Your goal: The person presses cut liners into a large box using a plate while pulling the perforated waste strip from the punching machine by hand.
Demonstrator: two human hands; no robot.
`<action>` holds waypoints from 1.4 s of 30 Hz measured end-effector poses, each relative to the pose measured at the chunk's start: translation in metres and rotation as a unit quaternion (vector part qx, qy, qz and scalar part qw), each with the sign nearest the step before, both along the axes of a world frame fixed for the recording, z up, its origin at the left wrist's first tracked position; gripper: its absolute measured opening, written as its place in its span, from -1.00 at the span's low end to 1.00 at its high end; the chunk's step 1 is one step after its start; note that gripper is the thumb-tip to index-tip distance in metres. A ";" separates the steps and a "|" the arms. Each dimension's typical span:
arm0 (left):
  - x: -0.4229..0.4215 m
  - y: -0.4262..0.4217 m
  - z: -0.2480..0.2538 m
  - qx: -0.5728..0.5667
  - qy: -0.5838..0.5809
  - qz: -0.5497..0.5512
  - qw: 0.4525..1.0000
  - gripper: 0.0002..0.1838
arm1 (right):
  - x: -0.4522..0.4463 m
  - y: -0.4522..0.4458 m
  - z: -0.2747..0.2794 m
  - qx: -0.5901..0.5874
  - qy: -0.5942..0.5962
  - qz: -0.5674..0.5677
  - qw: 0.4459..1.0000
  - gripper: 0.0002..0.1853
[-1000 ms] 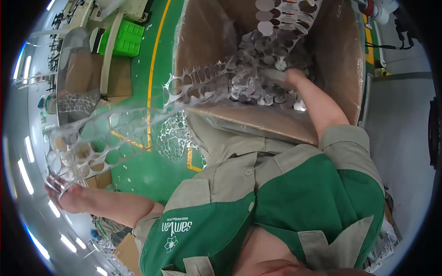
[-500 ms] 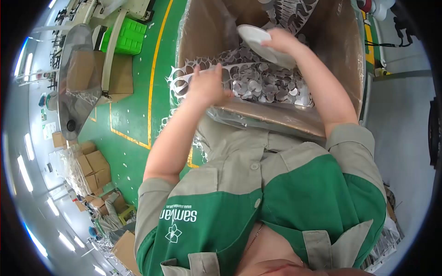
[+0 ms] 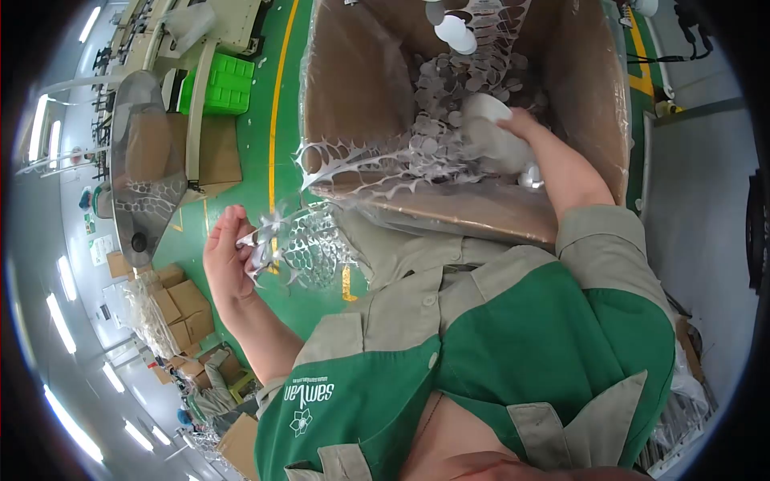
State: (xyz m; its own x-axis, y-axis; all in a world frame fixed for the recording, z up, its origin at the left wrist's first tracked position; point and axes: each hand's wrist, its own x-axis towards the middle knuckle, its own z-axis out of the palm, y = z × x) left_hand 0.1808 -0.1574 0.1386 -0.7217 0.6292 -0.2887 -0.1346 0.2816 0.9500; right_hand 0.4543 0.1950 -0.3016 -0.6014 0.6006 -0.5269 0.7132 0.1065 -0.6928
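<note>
My left hand [image 3: 228, 252], fingers closed, pinches the end of a silver punched sheet strip [image 3: 309, 244] full of round holes, out beside the box. More of this holed strip [image 3: 361, 164] lies across the near left corner of a large cardboard box [image 3: 461, 210]. My right hand [image 3: 523, 126] is inside the box, gripping the rim of a white shallow dish [image 3: 491, 132], blurred by motion. The dish is tilted over a heap of small silver discs [image 3: 433, 144]. Several white discs [image 3: 455, 34] and another holed strip [image 3: 497, 32] are at the box's far side.
A clear plastic liner [image 3: 321, 72] covers the box walls. To the left are a green crate [image 3: 220, 84], machinery [image 3: 204, 36], and a transparent shield-like panel [image 3: 144, 168]. Cardboard boxes [image 3: 180, 309] and a seated person [image 3: 216, 393] are farther back at lower left.
My left hand has moved from the box's near left corner out to the left and down, pulling the holed strip. My right hand has lowered the dish nearer the discs.
</note>
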 end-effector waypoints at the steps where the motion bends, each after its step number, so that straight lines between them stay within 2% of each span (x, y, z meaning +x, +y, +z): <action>1: -0.009 -0.002 -0.009 -0.058 -0.018 0.088 0.994 -0.81 | 0.011 -0.008 -0.005 0.074 -0.055 0.012 0.996 -0.49; 2: -0.020 -0.011 -0.023 -0.019 -0.142 0.100 0.985 -0.82 | 0.006 -0.008 0.000 0.127 -0.091 0.043 0.987 -0.52; 3: -0.026 -0.016 -0.039 0.013 -0.169 0.125 0.978 -0.83 | 0.000 -0.005 0.016 0.178 -0.130 0.072 0.973 -0.55; 4: -0.039 -0.024 -0.048 0.067 -0.240 0.106 0.963 -0.80 | -0.016 0.004 0.050 0.162 -0.156 0.077 0.971 -0.61; 5: -0.054 -0.031 -0.050 0.122 -0.310 0.091 0.939 -0.78 | -0.035 0.011 0.074 0.205 -0.178 0.071 0.960 -0.60; 6: -0.062 -0.034 -0.048 0.161 -0.328 0.089 0.927 -0.74 | -0.048 0.013 0.122 0.237 -0.130 0.093 0.958 -0.64; 7: -0.050 -0.027 -0.033 0.191 -0.328 0.080 0.922 -0.71 | -0.062 0.021 0.150 0.245 -0.029 0.089 0.965 -0.63; 8: -0.050 -0.028 -0.021 0.222 -0.327 0.031 0.918 -0.69 | -0.074 0.025 0.191 0.243 0.043 0.120 0.961 -0.60; 9: -0.040 -0.026 -0.005 0.234 -0.293 -0.017 0.927 -0.67 | -0.078 0.020 0.235 0.170 0.160 0.085 0.969 -0.60; 10: -0.043 -0.039 -0.006 0.200 0.108 -0.212 0.950 -0.53 | -0.082 0.014 0.259 0.022 0.310 0.046 0.949 -0.60; 11: -0.047 -0.051 -0.008 0.186 0.508 -0.201 0.817 -0.37 | -0.078 0.001 0.291 -0.109 0.387 0.036 0.915 -0.56; 12: -0.019 -0.052 0.010 0.154 0.537 -0.152 0.816 -0.19 | -0.079 -0.002 0.288 -0.214 0.455 0.029 0.864 -0.52; 13: -0.029 -0.060 0.043 0.049 0.653 -0.211 0.726 -0.14 | -0.079 -0.007 0.278 -0.315 0.515 0.021 0.797 -0.47; 14: -0.030 -0.075 0.057 0.060 0.653 -0.167 0.736 -0.18 | -0.078 -0.003 0.245 -0.490 0.533 0.108 0.682 -0.42; 15: -0.031 -0.094 0.069 0.104 0.625 -0.081 0.769 -0.22 | -0.080 -0.003 0.191 -0.571 0.518 0.102 0.629 -0.44; 16: -0.039 -0.119 0.084 0.151 0.596 0.007 0.788 -0.27 | -0.073 -0.006 0.144 -0.532 0.468 0.022 0.705 -0.41; 17: -0.048 -0.143 0.102 0.186 0.573 0.105 0.791 -0.31 | -0.063 -0.013 0.113 -0.460 0.327 -0.075 0.822 -0.45; 18: -0.060 -0.171 0.121 0.207 0.565 0.204 0.772 -0.35 | -0.042 -0.025 0.105 -0.174 0.109 -0.099 0.974 -0.49; 19: -0.072 -0.195 0.139 0.210 0.565 0.292 0.743 -0.39 | -0.024 -0.008 -0.015 0.081 -0.023 -0.048 0.995 -0.57; 20: -0.085 -0.219 0.155 0.199 0.566 0.367 0.710 -0.43 | 0.000 -0.024 -0.001 0.138 -0.098 0.002 0.986 -0.62; 21: -0.099 -0.240 0.166 0.173 0.569 0.428 0.680 -0.47 | 0.025 -0.032 -0.009 0.133 -0.111 -0.001 0.985 -0.64; 22: -0.118 -0.259 0.169 0.122 0.578 0.473 0.653 -0.51 | 0.032 -0.028 -0.015 0.117 -0.179 0.012 0.977 -0.65; 23: -0.131 -0.273 0.163 0.027 0.596 0.499 0.629 -0.54 | 0.032 -0.026 -0.009 0.140 -0.178 0.021 0.974 -0.65; 24: -0.147 -0.281 0.150 -0.143 0.653 0.461 0.584 -0.58 | 0.027 -0.022 -0.002 0.164 -0.178 0.029 0.970 -0.65; 25: -0.157 -0.266 0.126 -0.278 0.738 0.356 0.501 -0.61 | 0.018 -0.018 0.004 0.164 -0.156 0.008 0.974 -0.65; 26: -0.084 -0.135 0.097 -0.058 0.558 0.441 0.701 -0.65 | 0.004 -0.013 0.020 0.163 -0.161 0.044 0.972 -0.63; 27: -0.088 -0.106 0.061 -0.091 0.628 0.321 0.703 -0.63 | -0.011 -0.009 0.042 0.163 -0.167 0.081 0.969 -0.62; 28: -0.076 -0.064 0.032 -0.056 0.607 0.090 0.787 -0.64 | -0.026 -0.005 0.068 0.148 -0.168 0.101 0.969 -0.62; 29: -0.033 -0.007 0.004 -0.106 0.488 0.038 0.866 -0.64 | -0.041 -0.004 0.086 0.132 -0.168 0.122 0.969 -0.61; 30: -0.007 0.035 -0.024 -0.091 0.531 -0.157 0.828 -0.56 | -0.055 0.001 0.090 0.167 -0.114 0.131 0.971 -0.62; 31: -0.002 0.052 -0.069 -0.132 0.546 -0.260 0.785 -0.42 | -0.069 0.004 0.094 0.199 -0.059 0.141 0.968 -0.63; 32: 0.029 0.077 -0.091 -0.261 0.613 -0.326 0.671 -0.19 | -0.083 0.005 0.124 0.185 -0.044 0.143 0.971 -0.57; 33: 0.038 0.087 -0.127 -0.294 0.601 -0.349 0.657 -0.20 | -0.087 0.002 0.161 0.223 0.050 0.157 0.961 -0.58; 34: 0.040 0.101 -0.142 -0.407 0.543 -0.417 0.604 -0.23 | -0.093 0.006 0.187 0.237 0.121 0.149 0.952 -0.58; 35: 0.040 0.112 -0.150 -0.510 0.474 -0.477 0.536 -0.26 | -0.095 0.006 0.216 0.173 0.197 0.100 0.960 -0.55; 36: 0.038 0.120 -0.133 -0.497 0.422 -0.500 0.570 -0.46 | -0.094 0.001 0.246 0.119 0.293 0.046 0.948 -0.54; 37: 0.028 0.118 -0.128 -0.433 0.383 -0.446 0.683 -0.51 | -0.082 -0.012 0.294 0.002 0.370 0.011 0.929 -0.57; 38: 0.017 0.112 -0.122 -0.361 0.335 -0.384 0.781 -0.57 | -0.081 -0.006 0.305 -0.063 0.482 0.027 0.874 -0.54; 39: 0.019 0.109 -0.086 -0.317 0.243 -0.348 0.848 -0.68 | -0.069 -0.013 0.335 -0.170 0.532 -0.008 0.829 -0.60; 40: 0.005 0.094 -0.079 -0.200 0.229 -0.291 0.907 -0.70 | -0.058 -0.022 0.358 -0.275 0.574 -0.042 0.770 -0.65; 41: 0.001 0.077 -0.060 -0.223 0.300 -0.196 0.907 -0.68 | -0.062 -0.015 0.342 -0.342 0.621 0.044 0.704 -0.58; 42: -0.014 0.052 -0.053 -0.115 0.221 -0.141 0.958 -0.70 | -0.067 -0.006 0.315 -0.403 0.657 0.130 0.624 -0.51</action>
State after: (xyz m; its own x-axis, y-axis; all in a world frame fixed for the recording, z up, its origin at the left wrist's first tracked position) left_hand 0.1669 -0.1054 0.0852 -0.6153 0.7743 -0.1481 0.3797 0.4557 0.8051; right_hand 0.3870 0.1888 0.0130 -0.8535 0.2520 0.4562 -0.4963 -0.6599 -0.5642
